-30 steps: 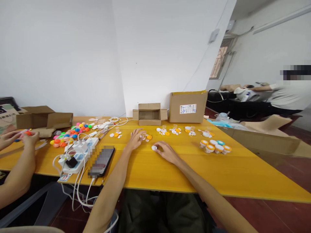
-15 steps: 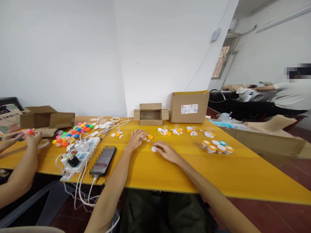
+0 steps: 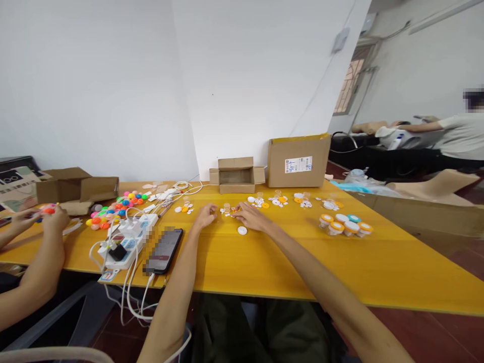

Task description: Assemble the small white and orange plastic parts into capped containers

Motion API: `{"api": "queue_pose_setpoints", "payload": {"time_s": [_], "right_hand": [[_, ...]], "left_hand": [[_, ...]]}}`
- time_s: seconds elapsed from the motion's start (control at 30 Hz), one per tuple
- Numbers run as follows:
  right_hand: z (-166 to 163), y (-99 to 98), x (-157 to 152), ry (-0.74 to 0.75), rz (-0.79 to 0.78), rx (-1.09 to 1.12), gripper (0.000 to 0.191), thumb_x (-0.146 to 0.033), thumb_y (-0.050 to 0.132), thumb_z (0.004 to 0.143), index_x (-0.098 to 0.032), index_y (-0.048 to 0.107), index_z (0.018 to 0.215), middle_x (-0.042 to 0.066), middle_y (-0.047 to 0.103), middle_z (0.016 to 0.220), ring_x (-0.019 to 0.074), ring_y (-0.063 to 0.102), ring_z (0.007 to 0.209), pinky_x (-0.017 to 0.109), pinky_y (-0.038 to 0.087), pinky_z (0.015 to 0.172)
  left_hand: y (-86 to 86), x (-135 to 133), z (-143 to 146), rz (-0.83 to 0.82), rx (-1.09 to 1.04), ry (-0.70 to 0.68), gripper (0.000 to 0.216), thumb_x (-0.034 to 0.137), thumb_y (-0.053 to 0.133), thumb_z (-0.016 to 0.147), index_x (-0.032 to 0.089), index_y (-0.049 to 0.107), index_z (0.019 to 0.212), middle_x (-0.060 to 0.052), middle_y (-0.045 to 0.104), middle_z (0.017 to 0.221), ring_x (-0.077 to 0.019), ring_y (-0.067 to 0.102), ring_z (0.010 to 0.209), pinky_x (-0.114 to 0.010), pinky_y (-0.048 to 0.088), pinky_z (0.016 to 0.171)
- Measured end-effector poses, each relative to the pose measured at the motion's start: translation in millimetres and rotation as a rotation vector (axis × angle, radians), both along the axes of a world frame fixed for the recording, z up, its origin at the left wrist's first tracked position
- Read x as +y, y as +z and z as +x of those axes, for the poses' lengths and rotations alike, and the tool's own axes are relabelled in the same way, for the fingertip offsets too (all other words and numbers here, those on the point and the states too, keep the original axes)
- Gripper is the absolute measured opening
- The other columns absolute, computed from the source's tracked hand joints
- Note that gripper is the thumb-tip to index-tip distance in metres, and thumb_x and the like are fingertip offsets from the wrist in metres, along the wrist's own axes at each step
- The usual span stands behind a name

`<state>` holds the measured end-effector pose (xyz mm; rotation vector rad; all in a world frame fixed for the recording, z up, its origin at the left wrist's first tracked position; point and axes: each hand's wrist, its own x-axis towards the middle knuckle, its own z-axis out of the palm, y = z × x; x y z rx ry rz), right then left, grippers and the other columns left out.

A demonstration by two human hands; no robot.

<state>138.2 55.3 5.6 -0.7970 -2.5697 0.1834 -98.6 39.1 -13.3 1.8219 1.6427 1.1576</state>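
My left hand (image 3: 204, 217), fingers loosely bent and apart, rests on the table just left of a small clear cup (image 3: 227, 207). I see nothing in it. My right hand (image 3: 252, 218) reaches in from the other side, its fingertips closed on an orange ring (image 3: 235, 211) that they partly cover. Small white pieces (image 3: 223, 211) lie around the cup between my hands. A round white disc (image 3: 242, 230) lies flat on the table just below my right hand.
Similar piles of cups, orange rings and white parts (image 3: 280, 201) lie farther back. Capped clear jars (image 3: 351, 228) stand at right. Cardboard boxes (image 3: 298, 162) line the wall. A phone (image 3: 165, 250) and a power strip (image 3: 134, 239) lie left, near coloured balls (image 3: 99, 221) and a co-worker's hands (image 3: 55, 218).
My right hand has let go of the white disc and moved up and left to the orange ring. My left hand has drawn back left, uncovering the clear cup.
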Motion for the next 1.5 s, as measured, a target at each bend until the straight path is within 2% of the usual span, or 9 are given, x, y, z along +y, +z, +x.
{"api": "queue_pose_setpoints", "payload": {"time_s": [0.17,0.33,0.57,0.77,1.03,1.27,1.5], "right_hand": [[1,2.8,0,-0.024,0.034,-0.001,0.02,-0.019,0.056,0.092,-0.025,0.075,0.093,0.01,0.06,0.106,0.0234,0.054,0.104,0.038,0.044,0.089],[-12,7.5,-1,-0.037,0.06,-0.037,0.02,-0.016,0.057,0.09,-0.022,0.073,0.099,0.01,0.06,0.107,0.0236,0.054,0.106,0.038,0.043,0.091],[-34,10.0,3,-0.019,0.12,-0.137,0.021,-0.013,0.054,0.09,-0.022,0.072,0.095,0.01,0.062,0.102,0.0234,0.055,0.102,0.037,0.043,0.088],[-36,8.4,5,0.037,0.136,-0.212,0.028,-0.003,0.05,0.086,-0.021,0.071,0.088,0.009,0.066,0.108,0.0227,0.056,0.1,0.036,0.044,0.084],[-35,16.7,1,0.04,0.147,-0.301,0.027,-0.002,0.051,0.084,-0.02,0.072,0.083,0.009,0.069,0.108,0.0236,0.059,0.102,0.035,0.044,0.084],[-21,18.5,-4,0.137,0.155,-0.328,0.027,-0.004,0.055,0.082,-0.023,0.073,0.08,0.008,0.069,0.094,0.0233,0.056,0.102,0.035,0.041,0.083],[10,15.6,-14,0.167,0.16,-0.273,0.029,-0.004,0.051,0.084,-0.024,0.073,0.085,0.009,0.067,0.095,0.0244,0.053,0.102,0.037,0.039,0.085]], "left_hand": [[2.7,-1,0,-0.129,-0.089,-0.064,0.026,0.006,0.062,0.062,0.018,0.066,0.085,0.003,0.061,0.073,-0.0125,0.059,0.068,-0.025,0.052,0.067],[9.1,-7,2,-0.163,-0.018,-0.144,0.012,0.018,0.069,0.065,0.018,0.067,0.076,0.004,0.06,0.063,-0.0122,0.056,0.063,-0.024,0.048,0.063],[16.9,-14,-1,-0.216,0.002,-0.258,0.011,0.026,0.073,0.063,0.018,0.068,0.068,0.005,0.057,0.055,-0.0114,0.053,0.057,-0.023,0.043,0.058],[15.5,-15,2,-0.202,-0.024,-0.257,0.008,0.022,0.072,0.063,0.018,0.065,0.062,0.005,0.054,0.052,-0.0108,0.05,0.055,-0.023,0.04,0.057],[13.2,-14,8,-0.147,0.021,-0.235,0.011,0.026,0.071,0.067,0.018,0.066,0.062,0.005,0.055,0.053,-0.0126,0.051,0.059,-0.024,0.04,0.058],[14.2,-15,16,-0.126,0.031,-0.234,0.011,0.021,0.068,0.07,0.017,0.065,0.06,0.004,0.058,0.057,-0.0134,0.054,0.062,-0.025,0.043,0.063],[13.7,-17,29,-0.086,0.128,-0.267,0.012,0.022,0.065,0.074,0.018,0.066,0.063,0.002,0.06,0.06,-0.0148,0.056,0.065,-0.026,0.044,0.067]]}}
